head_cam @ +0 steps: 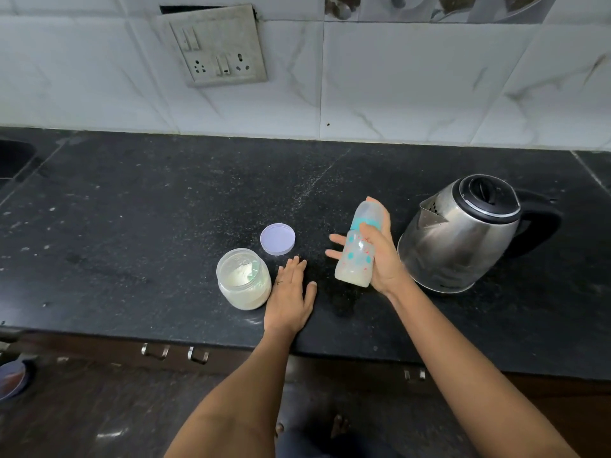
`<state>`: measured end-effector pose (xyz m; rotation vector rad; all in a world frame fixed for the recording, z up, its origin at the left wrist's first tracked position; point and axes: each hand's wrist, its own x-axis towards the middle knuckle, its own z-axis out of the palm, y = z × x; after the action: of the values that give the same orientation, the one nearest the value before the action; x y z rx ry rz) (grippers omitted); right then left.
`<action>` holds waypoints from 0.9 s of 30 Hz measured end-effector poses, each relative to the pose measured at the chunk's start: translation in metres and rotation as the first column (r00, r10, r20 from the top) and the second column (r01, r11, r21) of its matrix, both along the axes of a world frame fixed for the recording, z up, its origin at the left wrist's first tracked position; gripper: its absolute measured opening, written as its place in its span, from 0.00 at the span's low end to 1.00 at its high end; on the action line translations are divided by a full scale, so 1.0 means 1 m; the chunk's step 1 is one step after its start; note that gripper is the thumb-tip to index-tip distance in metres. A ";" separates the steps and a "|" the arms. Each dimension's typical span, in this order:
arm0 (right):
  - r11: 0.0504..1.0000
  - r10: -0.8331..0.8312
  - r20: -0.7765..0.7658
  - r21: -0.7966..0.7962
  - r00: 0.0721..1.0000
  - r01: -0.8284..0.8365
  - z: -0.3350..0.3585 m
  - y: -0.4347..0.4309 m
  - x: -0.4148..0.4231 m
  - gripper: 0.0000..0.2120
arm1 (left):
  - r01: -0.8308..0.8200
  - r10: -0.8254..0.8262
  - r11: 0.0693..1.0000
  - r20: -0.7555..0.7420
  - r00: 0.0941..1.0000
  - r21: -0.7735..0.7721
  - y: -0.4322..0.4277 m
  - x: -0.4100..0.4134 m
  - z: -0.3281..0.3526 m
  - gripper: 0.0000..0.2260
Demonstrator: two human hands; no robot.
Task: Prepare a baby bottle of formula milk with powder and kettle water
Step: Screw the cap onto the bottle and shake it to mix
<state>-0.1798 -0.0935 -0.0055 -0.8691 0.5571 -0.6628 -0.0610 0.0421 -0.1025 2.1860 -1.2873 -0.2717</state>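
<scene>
Left hand (288,295) lies flat; right hand (383,259) grips tilted bottle (355,259), fingers (334,240) behind it.

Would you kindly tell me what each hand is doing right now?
Left hand: open, flat on the countertop beside the powder jar.
Right hand: closed around the capped baby bottle.

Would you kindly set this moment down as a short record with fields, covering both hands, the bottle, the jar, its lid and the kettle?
left hand: flat on the counter beside the powder jar, holding nothing
right hand: holds the baby bottle
baby bottle: tilted, cap on, pale milky liquid in its base
powder jar: open, white powder inside
jar lid: lying on the counter behind the jar
kettle: steel, lid shut, standing right of the bottle
</scene>
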 end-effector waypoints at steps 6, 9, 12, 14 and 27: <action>0.956 -0.103 0.035 0.278 0.994 0.089 0.009 -0.004 0.011 0.21 | -0.009 0.009 1.000 -0.007 1.000 0.003 0.000 0.000 -0.001 0.21; 0.878 -0.139 0.071 0.470 0.988 0.090 0.011 -0.001 0.014 0.22 | -0.005 0.005 1.000 -0.004 1.000 0.013 -0.001 0.000 -0.001 0.22; 0.913 -0.039 0.059 0.408 0.998 0.012 0.012 0.005 0.012 0.18 | 0.000 0.000 1.000 -0.010 1.000 0.022 -0.001 0.000 0.000 0.22; 0.892 -0.084 0.059 0.449 0.995 0.049 0.013 0.003 0.016 0.17 | 0.002 -0.002 1.000 -0.009 1.000 0.022 -0.001 0.001 0.000 0.22; 0.846 -0.289 0.160 0.504 0.944 0.174 0.023 0.001 0.013 0.21 | 0.006 -0.006 1.000 0.014 1.000 0.001 -0.005 0.002 -0.007 0.21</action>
<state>-0.1666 -0.0925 0.0170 -0.2450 0.5882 -0.7894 -0.0587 0.0374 -0.1090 2.1888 -1.3023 -0.2597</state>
